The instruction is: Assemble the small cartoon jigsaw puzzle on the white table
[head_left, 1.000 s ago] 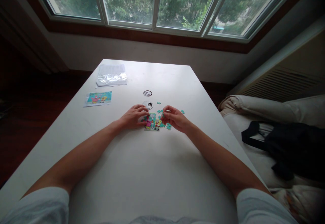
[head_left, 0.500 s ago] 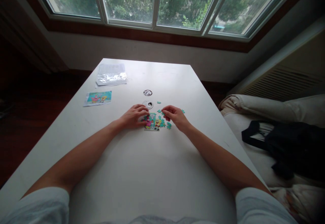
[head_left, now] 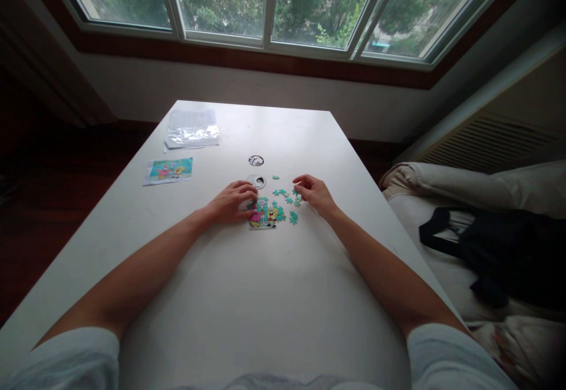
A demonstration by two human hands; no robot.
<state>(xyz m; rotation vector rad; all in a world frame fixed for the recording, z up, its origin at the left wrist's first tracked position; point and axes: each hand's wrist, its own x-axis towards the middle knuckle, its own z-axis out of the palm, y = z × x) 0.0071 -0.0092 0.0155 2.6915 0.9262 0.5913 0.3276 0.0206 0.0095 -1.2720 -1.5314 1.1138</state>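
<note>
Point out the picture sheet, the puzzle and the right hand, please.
Picture sheet [head_left: 170, 170], head view: its printed middle.
Puzzle [head_left: 264, 215], head view: joined pieces' middle.
Right hand [head_left: 316, 194], head view: its back.

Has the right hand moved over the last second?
Yes: against the round hole in the white table, the right hand has shifted rightward and forward, toward the window.

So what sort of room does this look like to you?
Probably a room in a home: a wide window looks out on trees, pale padded seating stands beside the white table, and a part-built jigsaw lies on it.
</note>
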